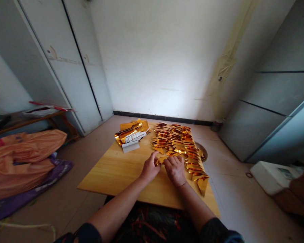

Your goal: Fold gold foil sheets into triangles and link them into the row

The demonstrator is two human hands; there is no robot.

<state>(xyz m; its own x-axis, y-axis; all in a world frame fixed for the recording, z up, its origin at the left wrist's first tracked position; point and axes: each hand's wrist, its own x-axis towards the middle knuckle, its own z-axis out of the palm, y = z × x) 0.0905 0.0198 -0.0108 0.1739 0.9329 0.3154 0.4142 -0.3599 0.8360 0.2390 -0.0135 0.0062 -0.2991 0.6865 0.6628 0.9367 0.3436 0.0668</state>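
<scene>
Between my two hands is a small folded piece of gold foil paper [161, 160], just above the wooden board. My left hand [151, 167] pinches its left end with thumb and fingers. My right hand [175, 169] closes on its right end, knuckles up, and hides part of it. Right beyond my hands stand several rows of folded gold foil pieces [173, 138], packed closely together. A stack of gold foil sheets [134, 127] lies at the far left of the board, with white rolled papers [135, 136] on it.
The wooden board [111, 175] spans the space before my lap. A round bowl [202, 152] shows past its right edge. Orange and purple bags [27, 152] lie on the left floor. A white box [275, 175] stands at right, near a grey refrigerator [266, 101].
</scene>
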